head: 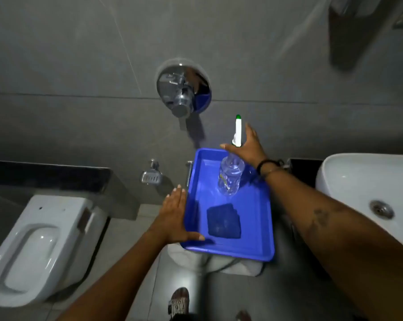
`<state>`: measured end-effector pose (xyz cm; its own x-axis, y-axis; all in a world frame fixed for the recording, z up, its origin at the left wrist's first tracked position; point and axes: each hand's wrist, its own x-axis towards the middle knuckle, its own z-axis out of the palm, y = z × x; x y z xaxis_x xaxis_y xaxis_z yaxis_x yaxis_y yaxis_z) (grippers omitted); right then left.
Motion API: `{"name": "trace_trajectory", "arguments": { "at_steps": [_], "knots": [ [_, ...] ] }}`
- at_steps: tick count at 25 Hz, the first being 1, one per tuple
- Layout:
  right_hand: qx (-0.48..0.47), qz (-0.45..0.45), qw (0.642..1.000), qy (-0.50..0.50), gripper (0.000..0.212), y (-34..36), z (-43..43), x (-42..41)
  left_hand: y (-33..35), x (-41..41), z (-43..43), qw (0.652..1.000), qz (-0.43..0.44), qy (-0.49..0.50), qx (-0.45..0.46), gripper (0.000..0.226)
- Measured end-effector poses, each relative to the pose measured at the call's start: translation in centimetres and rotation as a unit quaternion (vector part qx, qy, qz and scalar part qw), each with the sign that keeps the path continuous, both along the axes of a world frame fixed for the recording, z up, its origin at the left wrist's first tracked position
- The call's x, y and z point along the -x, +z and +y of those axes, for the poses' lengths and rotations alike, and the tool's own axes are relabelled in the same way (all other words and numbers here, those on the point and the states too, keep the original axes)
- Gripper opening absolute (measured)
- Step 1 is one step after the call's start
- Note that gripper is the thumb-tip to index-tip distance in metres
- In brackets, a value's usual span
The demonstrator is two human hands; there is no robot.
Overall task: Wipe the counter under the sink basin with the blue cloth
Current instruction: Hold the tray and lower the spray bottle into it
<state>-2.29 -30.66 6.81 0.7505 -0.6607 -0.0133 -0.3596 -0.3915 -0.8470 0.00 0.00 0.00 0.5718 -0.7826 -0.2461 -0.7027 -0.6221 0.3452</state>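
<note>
The dark blue cloth lies folded in the near part of a blue tray. A clear spray bottle with a white, green-tipped head stands at the tray's far end. My right hand is at the bottle's neck, thumb and fingers spread around the spray head, not closed on it. My left hand lies along the tray's left side with the thumb over the near rim. The white sink basin is at the right, on a black counter that is mostly hidden.
The tray rests on a white object on the floor. A white toilet stands at the left below a dark ledge. A chrome wall valve and a soap holder are on the grey tiled wall. My foot shows below.
</note>
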Motion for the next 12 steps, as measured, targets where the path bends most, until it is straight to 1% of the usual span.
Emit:
{"name": "trace_trajectory", "arguments": {
  "at_steps": [1,3,4,5,7,9,11,12],
  "knots": [
    [0.014,-0.028,0.999,0.008,0.093,-0.1,-0.2,-1.6,-1.1,-0.2,-0.4,1.0,0.021,-0.023,-0.003,0.156],
    [0.032,-0.052,0.998,-0.008,0.052,-0.1,0.0,-4.1,-3.4,-0.8,-0.8,0.998,0.042,-0.046,-0.03,0.158],
    [0.035,-0.072,0.996,-0.046,0.042,0.5,0.6,-4.5,-3.9,-0.5,-0.9,0.997,0.048,-0.052,-0.039,0.159],
    [0.036,-0.097,0.993,-0.064,0.04,0.4,1.0,-4.4,-4.7,-0.3,-1.0,0.997,0.043,-0.059,-0.04,0.159],
    [0.047,-0.135,0.985,-0.097,0.043,0.6,2.9,-3.8,-6.4,-0.8,-0.6,0.994,0.07,-0.073,-0.052,0.16],
    [0.07,-0.174,0.978,-0.093,0.042,2.2,5.1,-1.9,-6.9,-0.8,-0.3,0.993,0.079,-0.081,-0.046,0.16],
    [0.11,-0.178,0.973,-0.093,0.042,5.1,6.9,0.4,-7.2,-0.9,-0.2,0.992,0.086,-0.086,-0.037,0.162],
    [0.136,-0.157,0.974,-0.093,0.041,6.6,7.7,2.3,-7.2,-0.8,-0.4,0.991,0.091,-0.094,-0.039,0.162]
  ]
}}
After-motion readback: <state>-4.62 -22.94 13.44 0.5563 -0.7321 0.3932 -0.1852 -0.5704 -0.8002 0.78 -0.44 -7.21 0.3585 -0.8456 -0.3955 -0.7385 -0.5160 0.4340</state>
